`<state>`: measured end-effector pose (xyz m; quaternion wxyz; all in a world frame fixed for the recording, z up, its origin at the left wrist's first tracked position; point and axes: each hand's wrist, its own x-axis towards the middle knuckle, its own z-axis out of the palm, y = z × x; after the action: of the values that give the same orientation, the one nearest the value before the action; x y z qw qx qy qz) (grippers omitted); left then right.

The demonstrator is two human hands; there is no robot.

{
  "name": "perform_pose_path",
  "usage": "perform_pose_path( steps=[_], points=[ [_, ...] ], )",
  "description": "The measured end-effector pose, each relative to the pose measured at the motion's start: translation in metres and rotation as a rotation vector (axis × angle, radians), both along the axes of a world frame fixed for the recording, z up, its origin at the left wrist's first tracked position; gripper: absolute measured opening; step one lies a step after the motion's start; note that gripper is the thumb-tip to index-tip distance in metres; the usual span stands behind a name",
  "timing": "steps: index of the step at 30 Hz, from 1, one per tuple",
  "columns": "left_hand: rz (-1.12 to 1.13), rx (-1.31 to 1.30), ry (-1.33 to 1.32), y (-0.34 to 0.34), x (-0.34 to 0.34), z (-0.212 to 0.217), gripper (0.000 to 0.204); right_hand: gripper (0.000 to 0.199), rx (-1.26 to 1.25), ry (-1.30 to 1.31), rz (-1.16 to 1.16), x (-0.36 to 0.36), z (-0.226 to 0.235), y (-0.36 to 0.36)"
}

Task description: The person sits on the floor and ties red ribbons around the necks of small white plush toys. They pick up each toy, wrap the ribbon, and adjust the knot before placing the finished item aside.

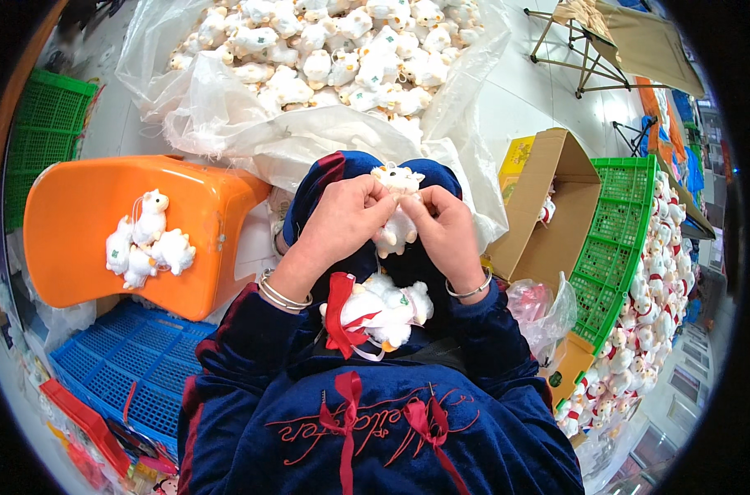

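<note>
Left hand and right hand pinch the same white plush toy. Similar toys cluster toward the orange stool's right edge.

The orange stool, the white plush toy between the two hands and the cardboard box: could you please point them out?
Orange stool (pixel 66 235): head view, bare left part of its seat.
White plush toy (pixel 396 229): head view, its body.
Cardboard box (pixel 533 221): head view, a brown panel.

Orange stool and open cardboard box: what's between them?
In the head view: the person's knees, the left hand and right hand holding a white plush toy, and part of the clear plastic bag.
</note>
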<state>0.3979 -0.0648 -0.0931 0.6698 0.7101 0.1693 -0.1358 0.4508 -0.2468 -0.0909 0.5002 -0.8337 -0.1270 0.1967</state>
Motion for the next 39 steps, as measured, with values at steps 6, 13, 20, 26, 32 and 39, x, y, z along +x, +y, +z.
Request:
perform_pose_path(
  steps=[6, 13, 20, 26, 32, 39],
  points=[
    [0.007, -0.075, -0.016, -0.002, -0.001, -0.008, 0.021, 0.020, 0.054, -0.033, -0.050, -0.006, -0.006, 0.003],
    [0.002, -0.244, 0.066, 0.003, -0.008, -0.005, 0.017, 0.024, 0.092, 0.009, -0.067, -0.010, 0.001, 0.002],
    [0.005, -0.339, 0.075, 0.006, -0.020, -0.011, 0.022, 0.025, 0.048, -0.074, 0.027, -0.011, -0.006, -0.005],
    [-0.013, -0.234, 0.159, 0.012, -0.023, 0.002, 0.023, 0.019, 0.168, 0.076, -0.009, -0.009, 0.002, -0.007],
    [-0.009, -0.455, 0.230, 0.005, -0.035, 0.002, 0.024, 0.007, 0.071, 0.045, 0.029, -0.014, 0.011, -0.014],
    [-0.216, 0.357, 0.033, 0.017, -0.023, 0.016, 0.024, 0.010, -0.325, -0.498, 0.245, -0.002, 0.031, -0.022]
  ],
)
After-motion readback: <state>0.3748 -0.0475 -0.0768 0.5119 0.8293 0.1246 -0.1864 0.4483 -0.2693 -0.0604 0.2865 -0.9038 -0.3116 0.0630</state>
